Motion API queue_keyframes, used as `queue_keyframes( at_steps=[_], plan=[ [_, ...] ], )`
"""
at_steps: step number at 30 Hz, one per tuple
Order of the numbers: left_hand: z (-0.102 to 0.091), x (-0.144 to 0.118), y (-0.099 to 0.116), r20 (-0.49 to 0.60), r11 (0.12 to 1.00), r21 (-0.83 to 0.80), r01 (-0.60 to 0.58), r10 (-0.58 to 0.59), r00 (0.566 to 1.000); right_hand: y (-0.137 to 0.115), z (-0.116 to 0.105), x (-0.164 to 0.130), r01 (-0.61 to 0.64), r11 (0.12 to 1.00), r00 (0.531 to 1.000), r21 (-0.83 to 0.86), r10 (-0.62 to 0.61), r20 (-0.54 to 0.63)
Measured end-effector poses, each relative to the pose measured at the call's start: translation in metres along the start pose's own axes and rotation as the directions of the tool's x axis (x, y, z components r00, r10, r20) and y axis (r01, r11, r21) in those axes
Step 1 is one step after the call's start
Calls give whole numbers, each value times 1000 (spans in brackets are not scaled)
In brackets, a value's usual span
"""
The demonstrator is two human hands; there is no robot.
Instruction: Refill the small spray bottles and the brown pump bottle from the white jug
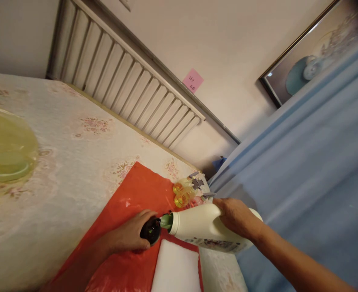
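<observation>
Tabletop (60,170) edge lies at 5 o'clock, just beyond the glossy red plastic sheet (127,202); open room at 10 o'clock. Right hand (236,217) grasps the smooth white plastic bottle (201,229), tipped sideways, green spout touching the small dark round container (151,231) clenched in left hand (130,235).

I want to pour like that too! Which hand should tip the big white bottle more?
Probably the right hand: it already grips the white bottle, tilted spout-first toward the dark cup, which the left hand holds.
</observation>
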State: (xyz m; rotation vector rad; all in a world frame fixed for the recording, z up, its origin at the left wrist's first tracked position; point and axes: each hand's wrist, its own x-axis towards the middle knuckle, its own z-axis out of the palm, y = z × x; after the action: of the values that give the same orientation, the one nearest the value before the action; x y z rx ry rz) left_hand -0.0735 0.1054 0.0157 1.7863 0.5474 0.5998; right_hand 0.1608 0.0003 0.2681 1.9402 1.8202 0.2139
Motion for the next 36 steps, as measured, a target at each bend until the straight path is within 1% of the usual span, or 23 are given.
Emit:
queue_keyframes(
  at_steps=[11,16,25,32,36],
  plan=[
    [0,-1,0,12,1000,-13,2,-1,1000,1,2,0,0,1000,1000,-3,0,-9],
    [1,0,-2,12,1000,9,0,0,1000,2,1,0,13,1000,1000,11,-13,-10],
    [0,0,-2,20,1000,-23,-11,11,1000,1,1,0,21,1000,1000,13,-21,-6],
    [0,1,-2,11,1000,22,-19,18,1000,-1,-1,0,2,1000,1000,23,-2,-3],
    [0,1,-2,2,999,25,-23,23,1000,-1,-2,0,1,1000,1000,0,-1,4]
  ],
)
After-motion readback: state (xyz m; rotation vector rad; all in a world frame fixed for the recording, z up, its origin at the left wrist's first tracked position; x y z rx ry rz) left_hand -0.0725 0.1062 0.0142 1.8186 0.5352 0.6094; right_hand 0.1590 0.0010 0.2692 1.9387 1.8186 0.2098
